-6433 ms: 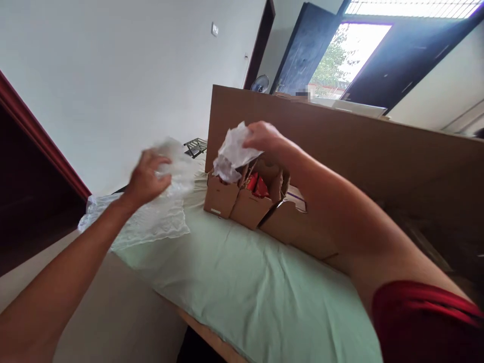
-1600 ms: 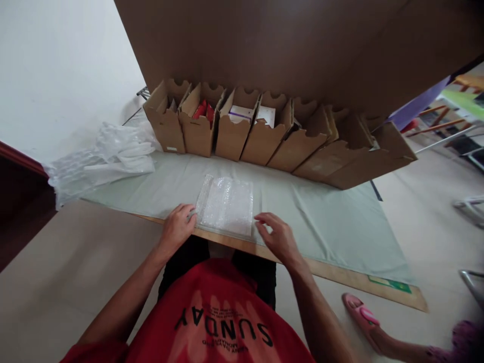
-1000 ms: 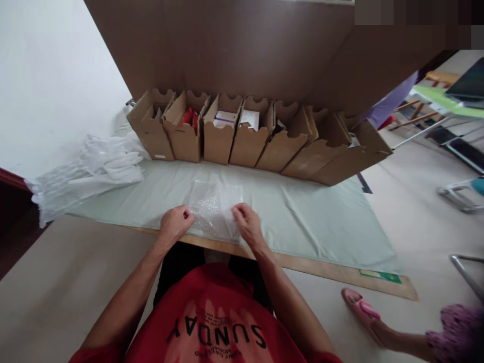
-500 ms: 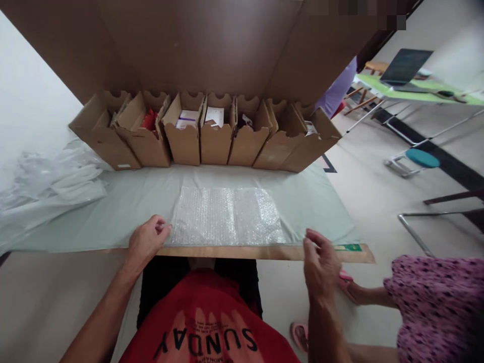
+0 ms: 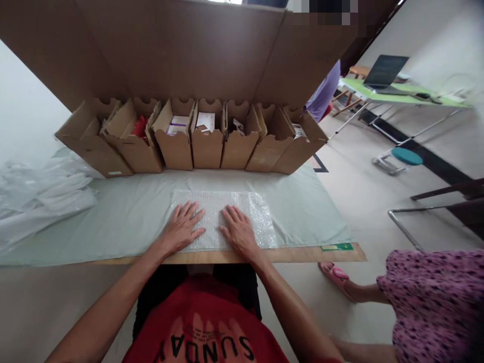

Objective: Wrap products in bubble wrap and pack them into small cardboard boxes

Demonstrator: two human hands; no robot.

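A sheet of bubble wrap (image 5: 212, 222) lies flat on the pale green cloth (image 5: 128, 212) at the table's front edge. My left hand (image 5: 184, 226) rests palm down on its left part, fingers spread and open. On the middle of the sheet lies my right hand (image 5: 239, 229), also flat and open, with its fingers pointing away from me. A strip of bubble wrap shows between the two hands, and more of it to the right. Neither hand grips anything.
Several cardboard bins (image 5: 207, 146) stand in a row behind the sheet, some holding small packets, before a tall cardboard panel (image 5: 181, 50). Clear plastic bags (image 5: 45, 196) are heaped at left. On the right are a person in a pink skirt (image 5: 434, 302), a laptop (image 5: 385, 73) and a stool (image 5: 406, 156).
Both hands have come inward from either side of the bubble wrap and now lie flat on it. Their fingers, curled before, are spread. The view has shifted slightly.
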